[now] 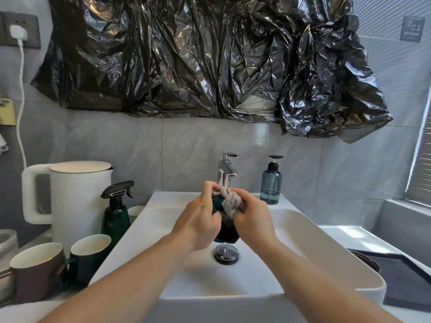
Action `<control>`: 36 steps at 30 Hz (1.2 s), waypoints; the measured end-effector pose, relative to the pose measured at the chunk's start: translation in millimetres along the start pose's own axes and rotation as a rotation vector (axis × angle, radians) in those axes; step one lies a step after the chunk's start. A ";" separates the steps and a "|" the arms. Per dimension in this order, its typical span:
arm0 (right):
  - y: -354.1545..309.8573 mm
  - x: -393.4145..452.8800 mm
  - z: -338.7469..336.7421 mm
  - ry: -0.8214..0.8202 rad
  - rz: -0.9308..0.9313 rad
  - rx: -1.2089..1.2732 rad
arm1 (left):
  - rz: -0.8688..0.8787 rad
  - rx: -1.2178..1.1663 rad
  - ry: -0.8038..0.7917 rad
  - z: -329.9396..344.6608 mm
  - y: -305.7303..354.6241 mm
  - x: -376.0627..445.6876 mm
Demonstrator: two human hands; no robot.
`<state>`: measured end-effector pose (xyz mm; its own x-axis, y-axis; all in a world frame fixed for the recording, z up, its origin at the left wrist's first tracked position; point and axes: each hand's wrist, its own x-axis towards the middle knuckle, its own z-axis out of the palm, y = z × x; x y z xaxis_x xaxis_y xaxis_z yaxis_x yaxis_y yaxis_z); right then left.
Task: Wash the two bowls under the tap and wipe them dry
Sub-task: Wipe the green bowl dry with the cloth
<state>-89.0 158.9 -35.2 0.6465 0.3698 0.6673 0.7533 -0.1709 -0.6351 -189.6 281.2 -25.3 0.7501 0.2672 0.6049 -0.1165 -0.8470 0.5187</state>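
Over the sink, below the tap, the left hand grips a dark green bowl. The right hand clutches a grey cloth bunched against the bowl.

Grey marbled wall tiles run behind the white countertop. Crinkled black plastic sheeting hangs above, and daylight spills through slatted blinds on the right.
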 end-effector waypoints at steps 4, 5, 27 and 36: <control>-3.4 0.8 -1.9 0.057 0.031 -0.018 | 0.009 -0.007 0.072 0.0 0.4 -0.8; -3.5 0.0 -1.4 0.048 0.063 0.017 | 0.007 -0.016 0.094 0.3 0.4 -0.8; 1.1 -2.7 6.1 -0.062 0.107 0.135 | -0.172 -0.183 0.116 2.6 -7.6 4.6; 6.4 0.8 2.6 -0.038 0.139 0.068 | -0.140 -0.183 0.065 3.5 -6.6 2.7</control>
<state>-84.0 160.4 -39.7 0.7380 0.3814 0.5567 0.6461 -0.1614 -0.7460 -184.5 285.9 -29.2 0.7242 0.4100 0.5544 -0.1351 -0.7041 0.6971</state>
